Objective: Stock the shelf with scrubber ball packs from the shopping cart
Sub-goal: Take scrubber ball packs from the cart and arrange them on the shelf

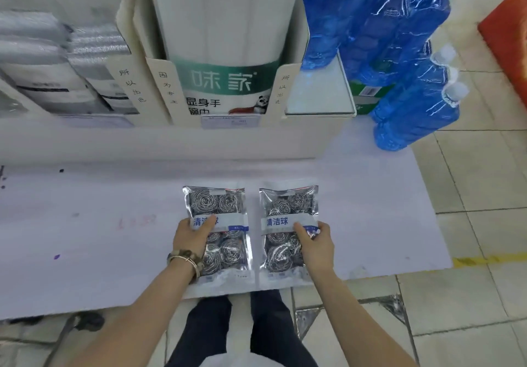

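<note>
I read L hand point(189, 238) pinching L pack point(216, 204), R hand point(316, 247) pinching R pack point(285, 209). Both lie flat on shelf point(99, 224), lower centre, long axes frame-up, each pack inboard of its hand.

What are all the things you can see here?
left scrubber pack: one, silver, blue-white label, on shelf board
right scrubber pack: one, same colours, beside it, apart
shelf board: one, pale, front
paper towel pack: one, white and green, in cardboard box behind
blue bottles: several, wrapped, back right
grey packs: a stack, back left
floor tiles: beige, right
left hand: grips left scrubber pack, bracelet on wrist
right hand: grips right scrubber pack
</note>
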Demonstrator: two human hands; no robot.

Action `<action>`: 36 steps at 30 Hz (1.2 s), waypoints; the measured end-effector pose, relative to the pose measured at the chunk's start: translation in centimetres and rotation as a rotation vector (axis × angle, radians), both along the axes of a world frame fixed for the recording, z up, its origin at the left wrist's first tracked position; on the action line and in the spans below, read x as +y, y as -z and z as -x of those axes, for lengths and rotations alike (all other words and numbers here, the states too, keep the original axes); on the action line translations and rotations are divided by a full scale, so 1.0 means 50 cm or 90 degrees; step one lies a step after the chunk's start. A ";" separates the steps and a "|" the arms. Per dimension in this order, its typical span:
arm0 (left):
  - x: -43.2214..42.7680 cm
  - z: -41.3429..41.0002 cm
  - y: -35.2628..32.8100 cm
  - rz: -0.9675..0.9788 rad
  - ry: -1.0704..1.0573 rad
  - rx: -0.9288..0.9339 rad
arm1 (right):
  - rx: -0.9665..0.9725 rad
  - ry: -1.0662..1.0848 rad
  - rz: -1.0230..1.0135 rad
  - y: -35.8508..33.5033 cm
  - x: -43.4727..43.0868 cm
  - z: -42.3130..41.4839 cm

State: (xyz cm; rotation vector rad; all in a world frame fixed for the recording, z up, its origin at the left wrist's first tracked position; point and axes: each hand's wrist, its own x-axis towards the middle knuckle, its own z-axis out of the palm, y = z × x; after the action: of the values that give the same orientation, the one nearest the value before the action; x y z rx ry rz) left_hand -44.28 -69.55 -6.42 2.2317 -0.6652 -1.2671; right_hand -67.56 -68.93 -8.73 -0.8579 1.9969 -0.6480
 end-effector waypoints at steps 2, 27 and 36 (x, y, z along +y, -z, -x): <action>-0.028 0.018 0.017 -0.023 -0.011 -0.011 | -0.004 -0.017 -0.011 0.025 -0.040 0.015; -0.176 0.108 0.189 -0.122 0.137 -0.252 | 0.245 -0.129 -0.053 0.176 -0.194 0.057; -0.111 0.149 0.187 0.010 0.639 -0.448 | 0.340 -0.492 0.057 0.174 -0.156 0.068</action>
State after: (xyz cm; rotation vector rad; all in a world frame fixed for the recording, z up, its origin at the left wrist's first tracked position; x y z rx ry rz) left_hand -51.73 -75.12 -15.78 2.3565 -2.2331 -0.7441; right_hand -70.98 -76.72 -17.44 -1.8683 1.8497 -0.0527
